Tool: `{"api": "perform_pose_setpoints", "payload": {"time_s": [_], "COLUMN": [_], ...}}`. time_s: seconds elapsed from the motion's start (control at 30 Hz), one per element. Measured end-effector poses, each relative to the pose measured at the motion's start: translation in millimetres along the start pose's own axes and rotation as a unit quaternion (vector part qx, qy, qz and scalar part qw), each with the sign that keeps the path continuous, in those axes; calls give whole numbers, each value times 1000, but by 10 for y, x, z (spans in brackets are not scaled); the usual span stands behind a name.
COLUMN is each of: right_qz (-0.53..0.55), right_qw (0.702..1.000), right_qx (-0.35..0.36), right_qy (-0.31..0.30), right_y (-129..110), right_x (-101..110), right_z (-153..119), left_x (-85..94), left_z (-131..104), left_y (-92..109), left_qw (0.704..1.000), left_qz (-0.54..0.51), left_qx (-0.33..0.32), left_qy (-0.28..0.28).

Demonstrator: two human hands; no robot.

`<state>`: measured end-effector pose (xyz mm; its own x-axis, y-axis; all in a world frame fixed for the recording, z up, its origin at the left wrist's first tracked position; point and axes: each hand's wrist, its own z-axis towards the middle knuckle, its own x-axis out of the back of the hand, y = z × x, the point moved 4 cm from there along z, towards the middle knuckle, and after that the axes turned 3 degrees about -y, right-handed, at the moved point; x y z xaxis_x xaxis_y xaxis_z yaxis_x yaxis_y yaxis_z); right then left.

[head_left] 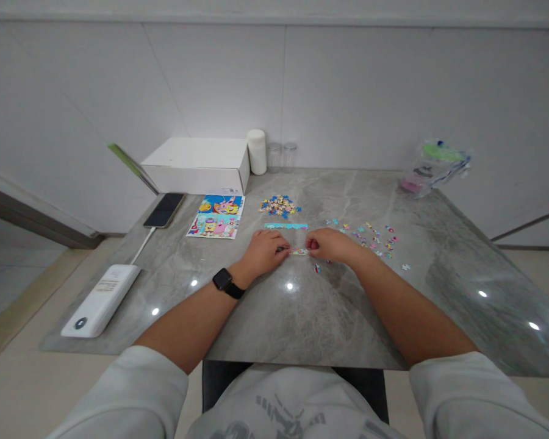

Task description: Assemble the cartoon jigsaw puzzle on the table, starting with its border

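A short strip of joined jigsaw pieces (298, 251) lies on the table between my two hands. My left hand (266, 251), with a black watch on its wrist, has its fingers curled onto the strip's left end. At the right end, my right hand (330, 245) is closed in a pinch on a puzzle piece, mostly hidden by the fingers. Just beyond the hands rests a longer light-blue row of joined pieces (286, 226). One loose dark-coloured piece (317, 268) sits below my right hand.
Loose pieces (370, 236) are scattered on the right. A piece pile (279, 207) and a cartoon picture sheet (216, 217) lie farther back. Around them are a white box (196, 160), white cylinder (257, 152), two glass jars (282, 157), phone (165, 210), power bank (101, 300) and plastic bag (434, 169).
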<state>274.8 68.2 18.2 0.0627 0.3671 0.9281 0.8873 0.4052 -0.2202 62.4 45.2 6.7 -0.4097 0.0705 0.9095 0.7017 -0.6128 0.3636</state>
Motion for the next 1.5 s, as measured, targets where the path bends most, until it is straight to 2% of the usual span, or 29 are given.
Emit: {"api": "perform_pose_setpoints", "payload": {"time_s": [0.13,0.2,0.27,0.43,0.63,1.2,1.5], "right_qz": [1,0,-1,-4,-7,-1,1], "right_qw": [1000,1000,1000,1000,1000,1000,1000], "right_qx": [3,3,2,2,17,18,24], "right_qy": [-4,-6,-5,2,12,4,1], "right_y": [-17,-14,-2,31,14,-13,3], "right_x": [36,38,26,-21,-39,-6,1], "right_z": [-24,-26,-18,19,34,19,22], "left_x": [339,476,533,408,310,269,250], "left_z": [-69,-108,-136,-161,-154,-149,-142], "left_y": [-250,-394,-505,-603,-516,-486,-534], "left_qw": [995,994,996,995,993,993,991], "left_qz": [-38,-39,-22,11,25,20,3], "left_qx": [54,75,81,83,60,64,67], "left_qy": [78,68,30,-58,-98,-102,-112]}}
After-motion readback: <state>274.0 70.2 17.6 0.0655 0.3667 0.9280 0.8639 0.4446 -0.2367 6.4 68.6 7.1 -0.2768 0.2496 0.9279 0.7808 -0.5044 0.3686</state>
